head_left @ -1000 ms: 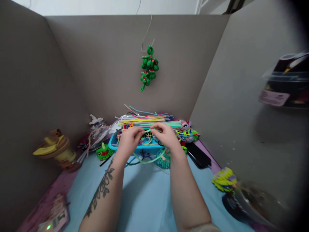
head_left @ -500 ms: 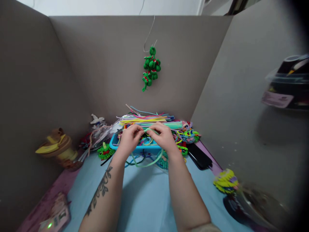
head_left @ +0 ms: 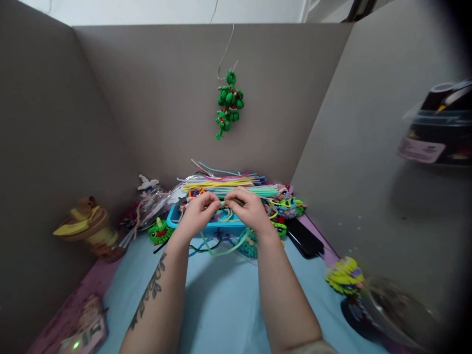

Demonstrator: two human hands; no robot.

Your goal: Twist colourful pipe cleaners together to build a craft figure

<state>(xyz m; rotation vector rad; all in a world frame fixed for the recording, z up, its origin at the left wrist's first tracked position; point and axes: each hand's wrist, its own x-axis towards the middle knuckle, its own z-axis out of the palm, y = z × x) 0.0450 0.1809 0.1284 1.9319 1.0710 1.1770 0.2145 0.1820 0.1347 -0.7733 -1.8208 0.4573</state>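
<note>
My left hand (head_left: 197, 214) and my right hand (head_left: 249, 209) are held close together above a blue tray (head_left: 206, 227), fingertips pinched on a pale green pipe cleaner (head_left: 224, 250). Its loop hangs down below my hands over the light blue table mat (head_left: 221, 305). Behind the hands lies a pile of coloured pipe cleaners (head_left: 228, 184) across the tray.
A green pipe-cleaner figure (head_left: 228, 103) hangs on a hook from the grey partition. A yellow-brown toy (head_left: 88, 226) stands at left, a black phone (head_left: 303, 237) right of the tray, a yellow-purple craft (head_left: 343, 275) and a dark container (head_left: 438, 128) at right, a small device (head_left: 84, 332) bottom left.
My hands have drawn closer together, fingertips nearly meeting, and the hanging green loop has narrowed slightly. The rest stays put.
</note>
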